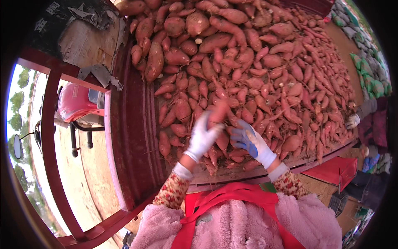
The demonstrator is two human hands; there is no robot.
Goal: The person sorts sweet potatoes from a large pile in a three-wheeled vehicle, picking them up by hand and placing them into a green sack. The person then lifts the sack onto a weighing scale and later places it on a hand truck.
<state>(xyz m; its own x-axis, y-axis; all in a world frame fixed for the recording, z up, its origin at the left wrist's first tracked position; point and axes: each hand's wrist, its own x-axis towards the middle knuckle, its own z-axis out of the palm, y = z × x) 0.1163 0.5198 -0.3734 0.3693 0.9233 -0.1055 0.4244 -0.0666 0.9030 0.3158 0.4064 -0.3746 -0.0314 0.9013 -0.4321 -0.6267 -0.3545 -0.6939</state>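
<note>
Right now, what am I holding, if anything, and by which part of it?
Your left hand holds a sweet potato, blurred, seemingly by the end nearest you. Your right hand is open, with nothing visibly held.

counting two wearer's gloves: left hand (205,135), right hand (250,142). one blurred sweet potato (219,113) is riding in the left. heaped sweet potatoes (265,79) are running past exact count, well over a hundred. one co-worker's glove (353,121) is showing; one mirror (17,146) is standing.
</note>
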